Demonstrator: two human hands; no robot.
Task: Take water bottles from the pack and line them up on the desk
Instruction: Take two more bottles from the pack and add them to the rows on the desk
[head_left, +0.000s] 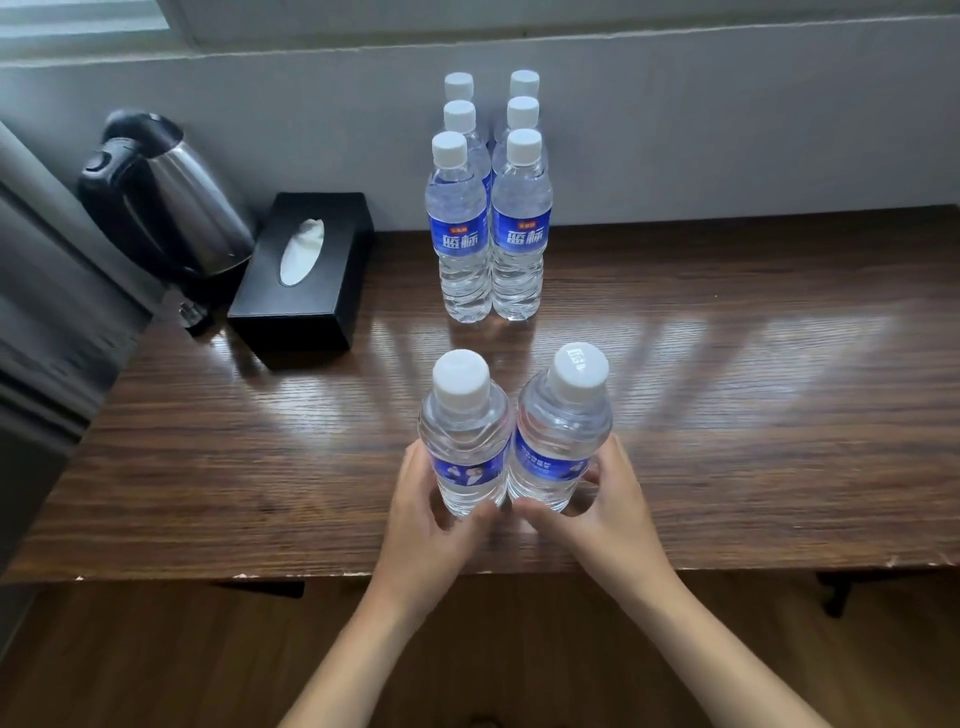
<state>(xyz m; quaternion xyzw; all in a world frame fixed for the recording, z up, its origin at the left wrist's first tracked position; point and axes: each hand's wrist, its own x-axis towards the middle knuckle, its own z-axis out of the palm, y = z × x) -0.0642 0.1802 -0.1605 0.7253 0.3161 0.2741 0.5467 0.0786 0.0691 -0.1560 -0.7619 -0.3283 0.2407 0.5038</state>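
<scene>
In the head view, two full water bottles are held upright side by side at lower centre of the frame, touching each other over the wooden desk (727, 415). The left bottle (465, 441) is gripped by the left hand (431, 512), fingers curled round its lower body; the right bottle (561, 441) is wrapped in the same way by the right hand (608, 499). Whether their bases rest on the desk cannot be told.

Six more bottles (488, 228) are lined up in two columns of three at upper centre, against the wall. No pack is seen. A kettle (166, 197) and a black tissue box (306, 270) are placed at upper left.

The bottles are judged fairly heavy, being full, with thin, ribbed walls that yield under pressure; a hold at the labelled waist is best taken.
</scene>
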